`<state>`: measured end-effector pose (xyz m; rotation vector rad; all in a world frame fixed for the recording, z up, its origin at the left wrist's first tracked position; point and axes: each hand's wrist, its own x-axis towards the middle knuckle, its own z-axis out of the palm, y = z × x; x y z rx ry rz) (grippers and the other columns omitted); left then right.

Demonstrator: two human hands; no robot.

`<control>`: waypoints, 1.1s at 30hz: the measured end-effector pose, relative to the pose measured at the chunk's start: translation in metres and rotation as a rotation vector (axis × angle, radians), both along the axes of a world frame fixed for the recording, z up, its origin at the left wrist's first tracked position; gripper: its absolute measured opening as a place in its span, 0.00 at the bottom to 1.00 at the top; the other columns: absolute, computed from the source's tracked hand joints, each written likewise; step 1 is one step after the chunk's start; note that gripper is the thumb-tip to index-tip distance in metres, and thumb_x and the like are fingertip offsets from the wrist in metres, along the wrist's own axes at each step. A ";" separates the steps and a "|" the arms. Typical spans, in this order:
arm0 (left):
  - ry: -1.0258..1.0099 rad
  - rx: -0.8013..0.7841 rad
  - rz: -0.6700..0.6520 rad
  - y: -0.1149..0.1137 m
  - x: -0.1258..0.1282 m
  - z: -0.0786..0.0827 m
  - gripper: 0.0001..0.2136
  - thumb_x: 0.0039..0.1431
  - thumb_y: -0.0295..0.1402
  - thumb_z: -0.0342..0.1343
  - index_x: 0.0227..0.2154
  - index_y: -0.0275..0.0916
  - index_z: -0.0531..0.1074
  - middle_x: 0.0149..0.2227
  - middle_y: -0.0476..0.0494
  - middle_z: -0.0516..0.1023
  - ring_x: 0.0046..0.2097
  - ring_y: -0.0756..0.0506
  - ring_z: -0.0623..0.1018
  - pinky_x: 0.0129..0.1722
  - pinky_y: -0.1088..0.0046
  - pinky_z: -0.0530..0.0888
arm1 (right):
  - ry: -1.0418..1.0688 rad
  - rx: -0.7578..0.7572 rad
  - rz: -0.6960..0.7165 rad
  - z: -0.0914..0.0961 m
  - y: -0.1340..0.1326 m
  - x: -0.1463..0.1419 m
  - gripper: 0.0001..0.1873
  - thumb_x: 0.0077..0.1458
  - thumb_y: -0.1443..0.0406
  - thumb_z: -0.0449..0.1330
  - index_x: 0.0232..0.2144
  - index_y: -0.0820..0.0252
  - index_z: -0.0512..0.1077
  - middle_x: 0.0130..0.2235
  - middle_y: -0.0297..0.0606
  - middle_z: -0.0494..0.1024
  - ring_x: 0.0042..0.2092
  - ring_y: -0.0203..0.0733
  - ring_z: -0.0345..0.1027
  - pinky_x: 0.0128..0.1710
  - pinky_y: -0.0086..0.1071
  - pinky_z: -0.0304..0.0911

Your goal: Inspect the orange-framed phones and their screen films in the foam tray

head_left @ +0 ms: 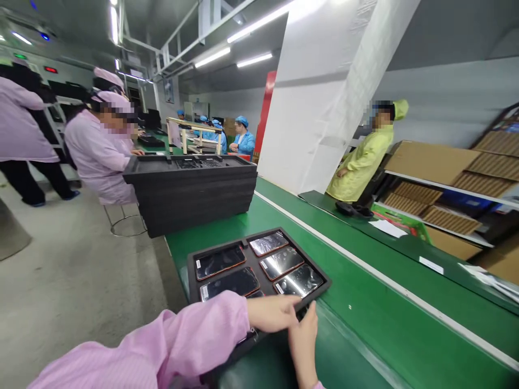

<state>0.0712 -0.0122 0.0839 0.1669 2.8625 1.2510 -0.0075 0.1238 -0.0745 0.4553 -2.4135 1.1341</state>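
Note:
A black foam tray point(252, 258) lies on the green work surface, with several smartphones point(281, 262) in its slots, screens up and orange at the edges. My left hand point(272, 313) reaches across from the left in a pink sleeve, at the tray's near edge. Its fingers are bent and meet those of my right hand point(304, 337), which comes up from below by the tray's near right corner. Both hands look closed around something small and dark, too hidden to name. My left forearm covers part of the tray and another dark holder beneath it.
A tall stack of black trays point(194, 189) stands beyond. A green belt with a white strip point(365, 267) runs along the right. Papers point(387, 228) lie farther right, near shelves of cartons point(433, 162). Co-workers in pink point(97, 140), blue point(245, 141) and yellow point(359, 162) are around.

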 end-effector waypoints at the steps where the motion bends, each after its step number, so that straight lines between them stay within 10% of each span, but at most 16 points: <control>1: 0.023 0.008 0.035 -0.015 -0.001 0.005 0.26 0.55 0.37 0.53 0.58 0.39 0.67 0.57 0.44 0.74 0.55 0.44 0.75 0.55 0.72 0.71 | 0.003 -0.021 -0.014 0.002 -0.006 0.002 0.46 0.59 0.47 0.52 0.68 0.71 0.44 0.59 0.67 0.61 0.60 0.72 0.56 0.53 0.61 0.54; 9: -0.081 -0.243 0.600 -0.155 -0.023 -0.008 0.25 0.62 0.37 0.50 0.61 0.34 0.61 0.65 0.33 0.60 0.67 0.37 0.57 0.66 0.56 0.54 | -0.152 -0.079 -0.089 0.028 -0.026 0.017 0.47 0.57 0.51 0.53 0.67 0.76 0.42 0.64 0.68 0.52 0.64 0.73 0.48 0.57 0.65 0.49; 13: -0.261 -0.369 0.766 -0.184 -0.034 -0.024 0.23 0.63 0.44 0.52 0.56 0.35 0.65 0.61 0.33 0.64 0.63 0.34 0.63 0.61 0.44 0.59 | -0.206 -0.087 -0.117 0.029 -0.020 0.002 0.44 0.56 0.55 0.51 0.67 0.76 0.44 0.63 0.69 0.55 0.63 0.74 0.50 0.56 0.69 0.48; 19: -0.358 -0.405 0.586 -0.153 -0.031 -0.048 0.24 0.65 0.49 0.46 0.50 0.32 0.69 0.53 0.32 0.73 0.54 0.39 0.74 0.55 0.55 0.68 | -0.254 -0.083 0.036 0.037 0.030 -0.029 0.45 0.50 0.58 0.54 0.65 0.79 0.50 0.65 0.62 0.56 0.66 0.62 0.51 0.64 0.53 0.49; 25: -0.355 -0.267 0.152 -0.101 -0.022 -0.051 0.23 0.62 0.51 0.42 0.40 0.39 0.74 0.45 0.40 0.80 0.47 0.39 0.79 0.47 0.67 0.71 | -0.386 -0.115 0.002 0.042 0.159 -0.041 0.47 0.51 0.51 0.57 0.66 0.71 0.51 0.64 0.56 0.61 0.62 0.58 0.61 0.62 0.51 0.56; 29: -0.381 -0.140 -0.047 -0.063 -0.055 -0.058 0.25 0.61 0.54 0.41 0.30 0.40 0.75 0.29 0.46 0.80 0.31 0.43 0.79 0.35 0.70 0.72 | -0.473 -0.281 0.002 0.046 0.227 -0.012 0.47 0.50 0.50 0.62 0.67 0.60 0.51 0.65 0.47 0.61 0.63 0.53 0.60 0.62 0.45 0.58; 33: -0.245 -0.071 0.022 -0.020 -0.109 -0.072 0.22 0.62 0.50 0.43 0.47 0.42 0.72 0.44 0.43 0.80 0.47 0.40 0.78 0.47 0.68 0.70 | -0.484 -0.385 -0.093 0.050 0.244 0.012 0.47 0.49 0.50 0.65 0.66 0.58 0.54 0.64 0.46 0.63 0.63 0.52 0.61 0.63 0.44 0.57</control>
